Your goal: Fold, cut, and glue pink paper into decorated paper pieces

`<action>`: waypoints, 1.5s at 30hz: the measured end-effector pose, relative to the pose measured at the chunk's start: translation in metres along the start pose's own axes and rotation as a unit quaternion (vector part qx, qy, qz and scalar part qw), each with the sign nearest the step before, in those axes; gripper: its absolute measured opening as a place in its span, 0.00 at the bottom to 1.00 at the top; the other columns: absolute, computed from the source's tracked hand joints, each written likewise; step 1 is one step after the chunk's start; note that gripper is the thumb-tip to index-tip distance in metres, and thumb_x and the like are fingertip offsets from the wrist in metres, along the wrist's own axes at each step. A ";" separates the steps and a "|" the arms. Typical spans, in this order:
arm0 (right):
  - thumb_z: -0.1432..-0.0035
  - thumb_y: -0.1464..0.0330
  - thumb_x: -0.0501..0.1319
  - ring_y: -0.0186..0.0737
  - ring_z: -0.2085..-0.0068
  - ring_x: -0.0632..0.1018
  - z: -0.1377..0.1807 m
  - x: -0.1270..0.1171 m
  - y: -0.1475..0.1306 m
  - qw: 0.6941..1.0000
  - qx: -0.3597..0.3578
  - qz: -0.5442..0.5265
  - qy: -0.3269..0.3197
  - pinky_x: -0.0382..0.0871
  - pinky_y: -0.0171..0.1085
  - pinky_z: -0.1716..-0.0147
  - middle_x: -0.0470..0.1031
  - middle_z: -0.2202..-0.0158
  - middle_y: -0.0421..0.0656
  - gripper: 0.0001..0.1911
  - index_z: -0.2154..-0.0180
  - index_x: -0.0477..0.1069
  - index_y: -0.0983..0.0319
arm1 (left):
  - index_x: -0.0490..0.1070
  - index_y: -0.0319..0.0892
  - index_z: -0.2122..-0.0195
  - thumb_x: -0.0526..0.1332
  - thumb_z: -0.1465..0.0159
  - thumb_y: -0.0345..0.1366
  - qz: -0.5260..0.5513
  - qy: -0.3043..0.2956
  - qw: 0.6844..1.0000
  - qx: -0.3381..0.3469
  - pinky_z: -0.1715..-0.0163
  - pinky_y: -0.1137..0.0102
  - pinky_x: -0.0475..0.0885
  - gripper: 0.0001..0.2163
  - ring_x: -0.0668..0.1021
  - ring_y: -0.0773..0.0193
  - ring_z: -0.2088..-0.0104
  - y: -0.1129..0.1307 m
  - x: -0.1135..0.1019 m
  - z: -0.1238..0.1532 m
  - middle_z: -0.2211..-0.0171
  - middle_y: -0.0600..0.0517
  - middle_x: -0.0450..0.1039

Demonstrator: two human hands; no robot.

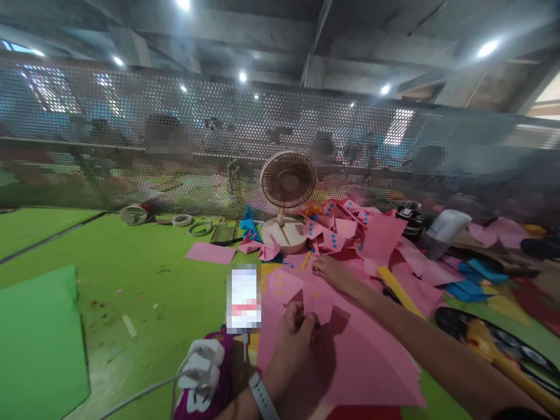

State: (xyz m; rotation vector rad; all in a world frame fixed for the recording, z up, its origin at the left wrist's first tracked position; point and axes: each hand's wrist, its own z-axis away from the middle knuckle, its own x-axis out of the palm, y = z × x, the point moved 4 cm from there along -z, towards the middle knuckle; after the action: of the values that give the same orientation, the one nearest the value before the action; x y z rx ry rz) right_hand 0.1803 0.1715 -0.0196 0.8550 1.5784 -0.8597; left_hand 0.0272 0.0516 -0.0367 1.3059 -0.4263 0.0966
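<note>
My left hand (294, 335) is pinched closed on the lower edge of a folded pink paper piece (318, 300) with small yellow dots on it. This piece is held over a stack of pink paper sheets (371, 367). Beyond it, my right hand (328, 271) rests by the far edge of the stack, fingers curled together. Whatever its fingertips may hold is too small to make out. Close to those fingertips lies a narrow yellow strip (307, 259). A heap of folded pink paper pieces (336, 230), some with blue dots, lies behind my right hand.
A small fan (289, 181) stands by the perforated screen (196, 116). Left of the stack are a lit phone (244, 300) and a white plug adapter (201, 364) with a cable. Tape rolls (181, 220) and a green sheet (39, 344) lie left; a yellow-handled tool (494, 353) lies right.
</note>
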 end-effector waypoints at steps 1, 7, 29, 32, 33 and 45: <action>0.39 0.74 0.55 0.41 0.57 0.73 -0.001 0.000 -0.001 1.000 -0.006 0.006 -0.004 0.65 0.37 0.58 0.73 0.61 0.47 0.06 0.64 0.71 0.65 | 0.63 0.42 0.69 0.64 0.48 0.42 0.000 0.001 1.000 -0.005 0.76 0.74 0.66 0.13 0.72 0.67 0.74 0.001 0.000 0.001 0.71 0.52 0.70; 0.41 0.80 0.52 0.41 0.57 0.73 -0.002 -0.001 -0.008 1.000 -0.009 0.000 -0.010 0.65 0.38 0.55 0.73 0.62 0.48 0.11 0.66 0.70 0.64 | 0.64 0.41 0.67 0.63 0.47 0.41 -0.004 0.000 1.000 0.002 0.77 0.74 0.65 0.12 0.72 0.67 0.74 0.001 0.001 0.001 0.71 0.52 0.70; 0.44 0.62 0.56 0.34 0.73 0.72 0.075 -0.046 -0.057 0.895 0.149 -0.417 0.061 0.65 0.32 0.75 0.71 0.75 0.39 0.10 0.71 0.69 0.62 | 0.65 0.43 0.65 0.66 0.47 0.43 0.056 0.039 0.998 0.014 0.66 0.67 0.74 0.14 0.75 0.62 0.63 0.014 -0.001 0.009 0.65 0.51 0.70; 0.44 0.64 0.56 0.35 0.73 0.72 0.081 -0.041 -0.068 0.889 0.175 -0.417 0.072 0.65 0.33 0.75 0.71 0.75 0.39 0.09 0.71 0.69 0.62 | 0.64 0.43 0.65 0.66 0.46 0.43 0.059 0.028 0.998 0.024 0.66 0.66 0.74 0.14 0.75 0.61 0.63 0.015 0.001 0.009 0.64 0.51 0.70; 0.44 0.64 0.56 0.35 0.73 0.72 0.081 -0.039 -0.070 0.886 0.179 -0.422 0.076 0.66 0.33 0.75 0.71 0.74 0.39 0.09 0.70 0.69 0.62 | 0.64 0.43 0.65 0.66 0.46 0.43 0.060 0.022 0.998 0.027 0.66 0.66 0.74 0.14 0.76 0.61 0.63 0.014 0.002 0.009 0.64 0.51 0.70; 0.40 0.67 0.54 0.38 0.67 0.74 0.083 -0.035 -0.075 0.921 0.146 -0.343 0.116 0.66 0.36 0.68 0.74 0.67 0.42 0.07 0.66 0.70 0.61 | 0.65 0.42 0.65 0.66 0.45 0.43 0.070 -0.006 0.996 0.058 0.67 0.67 0.75 0.14 0.75 0.64 0.64 0.012 0.003 0.005 0.63 0.51 0.68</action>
State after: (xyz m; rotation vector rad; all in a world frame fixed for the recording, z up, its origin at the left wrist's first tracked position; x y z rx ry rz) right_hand 0.1577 0.0603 0.0093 0.6138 2.0347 -1.5688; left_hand 0.0246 0.0496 -0.0233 1.3908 -0.5292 0.2331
